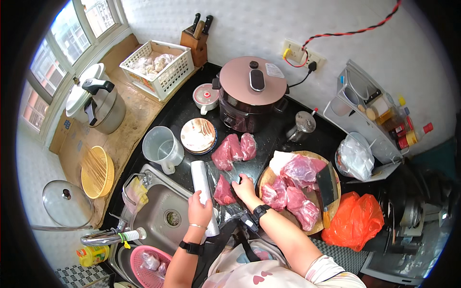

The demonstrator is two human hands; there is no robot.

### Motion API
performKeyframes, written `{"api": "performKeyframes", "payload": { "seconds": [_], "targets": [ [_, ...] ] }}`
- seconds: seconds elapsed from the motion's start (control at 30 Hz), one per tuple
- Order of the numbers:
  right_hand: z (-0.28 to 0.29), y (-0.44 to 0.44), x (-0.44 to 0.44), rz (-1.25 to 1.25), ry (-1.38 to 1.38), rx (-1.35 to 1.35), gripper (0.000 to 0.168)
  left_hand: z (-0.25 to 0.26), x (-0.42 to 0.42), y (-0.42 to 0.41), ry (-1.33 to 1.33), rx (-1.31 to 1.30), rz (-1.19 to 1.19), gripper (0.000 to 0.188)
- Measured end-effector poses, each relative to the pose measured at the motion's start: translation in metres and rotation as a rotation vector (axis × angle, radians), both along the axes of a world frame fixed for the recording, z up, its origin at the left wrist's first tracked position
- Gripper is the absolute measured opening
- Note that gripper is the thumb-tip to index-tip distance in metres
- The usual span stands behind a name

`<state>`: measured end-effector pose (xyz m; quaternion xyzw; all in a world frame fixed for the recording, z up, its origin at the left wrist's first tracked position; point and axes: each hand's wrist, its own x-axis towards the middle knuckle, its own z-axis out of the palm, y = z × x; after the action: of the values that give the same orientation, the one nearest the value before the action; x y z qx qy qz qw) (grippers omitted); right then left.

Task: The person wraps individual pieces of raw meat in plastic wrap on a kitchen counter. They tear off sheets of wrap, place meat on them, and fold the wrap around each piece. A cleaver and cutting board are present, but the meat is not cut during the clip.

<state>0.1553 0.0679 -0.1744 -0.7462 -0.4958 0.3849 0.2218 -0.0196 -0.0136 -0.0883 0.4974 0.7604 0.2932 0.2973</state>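
My left hand [200, 210] rests on a roll of clear plastic film [201, 180] beside the sink. Film spreads from the roll to the right over the black counter, under a piece of raw red meat [223, 190]. Just right of that piece is my right hand [245, 187], fingers bent and apart, near the film; whether it pinches the film cannot be told. Beyond it lie several pieces of meat [230, 149], seemingly wrapped in film. On a round wooden board [336, 180] at the right are larger raw cuts [299, 171] and a cleaver [327, 185] with a wooden handle.
A steel sink [147, 216] with a tap [104, 237] stands at the left, a plastic measuring jug [162, 147] and stacked plates [198, 135] behind it. An electric pressure cooker [252, 90] is at the back. A red plastic bag [354, 221] lies right of the board, below a condiment rack [363, 118].
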Motion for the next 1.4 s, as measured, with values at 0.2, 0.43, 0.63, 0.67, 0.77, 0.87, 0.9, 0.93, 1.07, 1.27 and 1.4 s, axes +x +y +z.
{"api": "performKeyframes", "payload": {
  "seconds": [0.2, 0.43, 0.63, 0.67, 0.77, 0.87, 0.9, 0.93, 1.07, 1.27, 1.4],
  "targets": [
    [-0.003, 0.011, -0.004, 0.098, 0.072, 0.329, 0.016, -0.029, -0.017, -0.015, 0.145, -0.010, -0.001, 0.048],
    [0.029, 0.003, -0.014, 0.169, 0.269, 0.441, 0.009, -0.019, -0.015, -0.002, 0.124, -0.055, 0.025, 0.059],
    [0.047, -0.012, -0.010, 0.536, 0.044, 0.571, 0.014, -0.022, -0.010, 0.004, 0.132, 0.006, -0.004, 0.068],
    [0.048, -0.010, -0.009, 0.604, 0.037, 0.583, 0.015, -0.026, -0.010, 0.004, 0.135, 0.048, -0.006, 0.070],
    [0.039, -0.015, -0.007, 0.758, -0.017, 0.583, 0.015, -0.027, -0.010, 0.012, 0.173, 0.110, -0.048, 0.070],
    [0.040, -0.016, -0.005, 0.903, -0.049, 0.559, 0.016, -0.012, -0.003, 0.022, 0.245, 0.086, -0.110, 0.064],
    [0.042, -0.017, -0.003, 0.954, -0.053, 0.547, 0.016, -0.012, -0.003, 0.024, 0.299, 0.076, -0.174, 0.062],
    [0.048, -0.019, -0.003, 0.992, -0.048, 0.568, 0.017, -0.012, -0.002, 0.026, 0.354, 0.066, -0.239, 0.061],
    [0.052, -0.033, 0.003, 1.020, 0.014, 0.495, 0.018, -0.016, 0.002, 0.026, 0.440, 0.098, -0.387, 0.044],
    [0.049, -0.071, 0.016, 0.437, -0.024, 0.479, 0.033, -0.025, 0.003, 0.017, 0.541, 0.185, -0.492, 0.017],
    [0.052, -0.090, 0.020, 0.394, -0.191, 0.100, 0.052, -0.026, 0.007, 0.011, 0.570, 0.177, -0.508, 0.021]
  ]
}}
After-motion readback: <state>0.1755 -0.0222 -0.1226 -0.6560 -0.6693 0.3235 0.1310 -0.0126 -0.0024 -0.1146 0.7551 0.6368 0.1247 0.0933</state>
